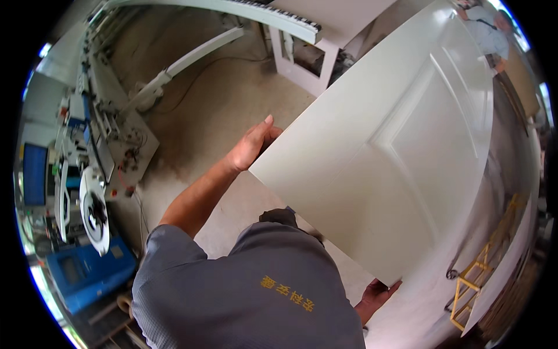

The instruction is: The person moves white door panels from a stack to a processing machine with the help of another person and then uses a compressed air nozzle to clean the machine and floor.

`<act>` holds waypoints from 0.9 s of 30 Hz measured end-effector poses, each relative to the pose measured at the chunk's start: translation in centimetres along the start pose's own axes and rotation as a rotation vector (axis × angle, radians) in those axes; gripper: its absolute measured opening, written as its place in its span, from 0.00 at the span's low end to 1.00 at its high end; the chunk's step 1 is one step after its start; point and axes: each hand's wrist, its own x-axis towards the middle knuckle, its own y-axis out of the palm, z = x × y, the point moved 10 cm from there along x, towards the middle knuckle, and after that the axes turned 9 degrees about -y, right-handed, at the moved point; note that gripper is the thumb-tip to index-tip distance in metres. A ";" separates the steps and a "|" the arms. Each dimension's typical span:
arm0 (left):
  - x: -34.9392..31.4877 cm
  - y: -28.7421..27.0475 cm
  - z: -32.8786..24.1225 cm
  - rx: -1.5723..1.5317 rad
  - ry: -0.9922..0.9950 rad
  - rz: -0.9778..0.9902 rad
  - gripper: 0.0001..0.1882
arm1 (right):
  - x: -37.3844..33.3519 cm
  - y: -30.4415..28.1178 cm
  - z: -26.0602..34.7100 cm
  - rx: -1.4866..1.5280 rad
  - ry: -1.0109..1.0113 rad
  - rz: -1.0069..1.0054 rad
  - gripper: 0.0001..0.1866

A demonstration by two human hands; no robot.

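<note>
A large white door panel (pixel 331 168) with a moulded raised pattern stretches from in front of my body toward the far right. My left hand (pixel 254 145) is closed on its left edge close to the near corner, thumb up, the other fingers partly hidden by the edge. At the near right corner, my right hand (pixel 381 295) grips the panel from below, with fingertips showing past the rim. The panel is held up off the floor. At its far end stands another person (pixel 487 35), whose hand (pixel 497 63) is close to the panel's edge.
On the left stands a machine with a white reel disc (pixel 94 212), a blue screen (pixel 35 174) and a blue cabinet (pixel 90 270). A long white beam (pixel 232 9) curves across the top, near a pale machine frame (pixel 308 67). A yellow metal frame (pixel 465 285) is at right.
</note>
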 end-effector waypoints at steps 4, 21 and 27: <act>-1.0 -2.6 -2.8 0.001 -0.033 0.070 0.43 | -7.0 2.9 -3.8 0.138 -0.129 -0.230 0.26; 6.6 -23.0 -12.1 0.360 -0.099 0.321 0.22 | -28.4 14.6 -27.3 0.396 -0.325 -0.459 0.23; 11.4 -30.3 -11.7 0.348 -0.321 0.338 0.25 | -35.4 20.8 -34.7 0.367 -0.427 -0.575 0.24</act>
